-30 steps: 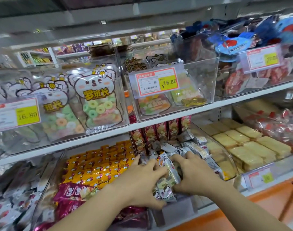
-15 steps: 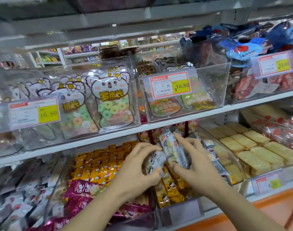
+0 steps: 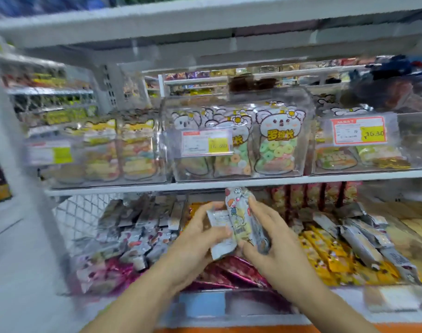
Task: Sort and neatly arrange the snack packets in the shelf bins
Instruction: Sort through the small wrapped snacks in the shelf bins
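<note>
Between both hands I hold a small bundle of white-and-silver snack packets (image 3: 238, 219), lifted in front of the lower shelf. My left hand (image 3: 200, 239) grips the bundle from the left, thumb across its front. My right hand (image 3: 272, 239) clasps it from the right with fingers curled behind. Under the hands lie magenta packets (image 3: 229, 272) in a clear bin. More silver packets (image 3: 138, 227) fill the bin to the left. Yellow packets (image 3: 325, 255) with silver ones on top (image 3: 363, 239) lie in the bin to the right.
The shelf above (image 3: 229, 185) carries clear bins of koala-print ring candy bags (image 3: 274, 145) with price tags (image 3: 205, 143). Red packets (image 3: 311, 195) stand upright at the back right. A white wire mesh panel (image 3: 75, 212) and upright post (image 3: 25, 164) close the left side.
Both hands have lifted the packets out of the right-hand bin and carried them left, over the magenta packets. The view has swung left, and the frame is blurred by motion.
</note>
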{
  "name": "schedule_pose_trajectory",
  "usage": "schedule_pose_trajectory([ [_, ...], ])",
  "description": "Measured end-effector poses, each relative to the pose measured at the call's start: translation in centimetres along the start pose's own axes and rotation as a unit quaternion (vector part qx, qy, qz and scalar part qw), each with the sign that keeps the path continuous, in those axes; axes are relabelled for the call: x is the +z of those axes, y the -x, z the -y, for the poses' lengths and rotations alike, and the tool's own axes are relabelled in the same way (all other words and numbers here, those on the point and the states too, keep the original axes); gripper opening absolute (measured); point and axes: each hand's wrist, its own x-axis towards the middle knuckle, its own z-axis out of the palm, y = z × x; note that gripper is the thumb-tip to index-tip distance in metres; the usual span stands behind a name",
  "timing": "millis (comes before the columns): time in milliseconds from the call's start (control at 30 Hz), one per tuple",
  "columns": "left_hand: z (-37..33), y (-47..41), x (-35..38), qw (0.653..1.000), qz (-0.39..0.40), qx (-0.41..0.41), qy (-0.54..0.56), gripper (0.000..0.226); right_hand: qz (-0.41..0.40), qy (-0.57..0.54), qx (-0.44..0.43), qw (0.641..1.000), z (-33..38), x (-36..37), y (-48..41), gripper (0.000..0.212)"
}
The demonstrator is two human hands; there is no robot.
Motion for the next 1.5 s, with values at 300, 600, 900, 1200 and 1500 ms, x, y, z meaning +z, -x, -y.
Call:
schedule_pose_trajectory([
  [300,-4.2,5.9,-13.2,0.939,-0.168,0.07,-0.291,0.034,0.076,0.01,-0.076,0.994,7.9,9.9,-4.0,0.073],
  [600,-0.8,4.3,-22.5,0.932,-0.167,-0.014,-0.322,0.045,0.132,0.121,-0.066,0.982,7.9,16.4,-7.4,0.05],
  [900,3.2,2.2,-23.6,0.748,-0.225,0.045,-0.623,0.041,0.276,0.209,-0.073,0.935,7.3,16.9,-8.2,0.031],
  [1200,3.9,2.1,-23.4,0.587,-0.253,0.037,-0.768,0.038,0.362,0.131,-0.066,0.921,7.5,16.2,-8.6,0.036],
  [1500,-0.5,4.0,-16.4,0.708,-0.255,0.143,-0.643,0.029,0.242,0.111,-0.096,0.959,6.5,9.4,-5.4,0.033],
])
